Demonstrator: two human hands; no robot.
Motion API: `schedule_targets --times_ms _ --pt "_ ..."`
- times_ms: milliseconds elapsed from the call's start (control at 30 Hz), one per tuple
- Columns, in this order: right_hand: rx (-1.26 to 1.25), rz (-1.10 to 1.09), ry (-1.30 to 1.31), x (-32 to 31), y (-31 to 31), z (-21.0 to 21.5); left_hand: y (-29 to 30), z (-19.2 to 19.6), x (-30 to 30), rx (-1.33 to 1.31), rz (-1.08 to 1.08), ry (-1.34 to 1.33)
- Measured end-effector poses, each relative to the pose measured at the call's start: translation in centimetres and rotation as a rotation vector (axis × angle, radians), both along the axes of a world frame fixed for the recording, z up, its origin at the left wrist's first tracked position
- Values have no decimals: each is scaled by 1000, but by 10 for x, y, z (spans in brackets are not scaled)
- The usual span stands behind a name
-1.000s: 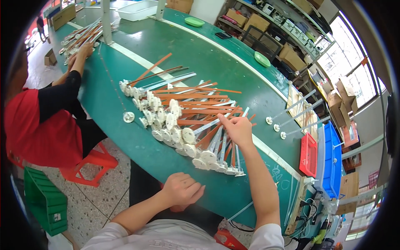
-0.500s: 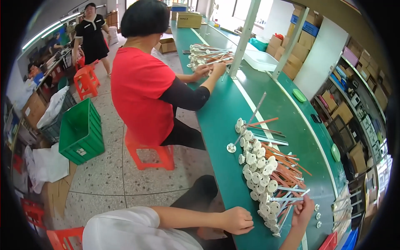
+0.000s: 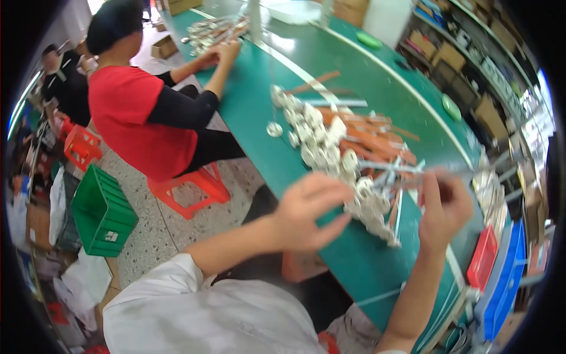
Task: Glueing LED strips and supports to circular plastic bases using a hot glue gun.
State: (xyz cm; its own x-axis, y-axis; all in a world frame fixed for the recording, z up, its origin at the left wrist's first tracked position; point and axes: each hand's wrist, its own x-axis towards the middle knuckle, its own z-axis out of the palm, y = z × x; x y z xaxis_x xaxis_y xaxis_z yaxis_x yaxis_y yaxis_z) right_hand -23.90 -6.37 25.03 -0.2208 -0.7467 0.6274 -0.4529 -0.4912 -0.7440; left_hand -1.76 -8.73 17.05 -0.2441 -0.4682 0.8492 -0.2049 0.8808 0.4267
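Note:
A pile of white round caps on thin silver and orange rods lies across the green table. My right hand is raised over the near end of the pile, fingers pinched on a thin silver rod that points left. My left hand hovers blurred above the table's near edge, just left of the nearest caps. Its fingers are apart and nothing shows in it.
A person in a red shirt sits on a red stool at the left, with hands on a second pile. A green crate stands on the floor. Red and blue trays sit at the right.
The view has swung back toward the table. My left hand has lifted off the table edge toward the pile, and my right hand has risen from the pile with a rod.

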Motion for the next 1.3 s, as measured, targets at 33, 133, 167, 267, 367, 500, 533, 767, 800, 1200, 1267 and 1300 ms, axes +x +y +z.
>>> schedule_targets --times_ms 33,133,167,267,367,500,533,767,800,1200,1267,1300 --pt "55 21 13 7 0 10 -8 4 0 0 6 -36" --pt "21 54 103 10 -14 13 -34 15 -13 57 -123 -120" --pt "52 90 76 12 -17 13 -39 15 -16 99 -165 -146" --pt "58 145 0 9 -15 15 -44 25 -33 113 -237 -186" --pt "48 230 -91 4 -2 13 -34 30 -46 175 -317 -94" --pt "27 139 88 0 33 14 -17 30 -41 111 -268 -141" --pt "-44 35 312 -11 53 16 -9 38 -32 46 -239 -188" --pt "708 -776 668 -101 225 -88 39 24 -61 324 -516 -166" --pt "773 -781 643 -97 231 -104 40 15 -78 327 -551 -205" --pt "745 -895 417 -121 248 -136 39 -55 -163 392 -676 -322" --pt "678 -781 -97 -124 274 -134 39 -55 -160 377 -674 -337" --pt "544 -744 -486 -116 280 -130 39 -57 -160 362 -672 -316"
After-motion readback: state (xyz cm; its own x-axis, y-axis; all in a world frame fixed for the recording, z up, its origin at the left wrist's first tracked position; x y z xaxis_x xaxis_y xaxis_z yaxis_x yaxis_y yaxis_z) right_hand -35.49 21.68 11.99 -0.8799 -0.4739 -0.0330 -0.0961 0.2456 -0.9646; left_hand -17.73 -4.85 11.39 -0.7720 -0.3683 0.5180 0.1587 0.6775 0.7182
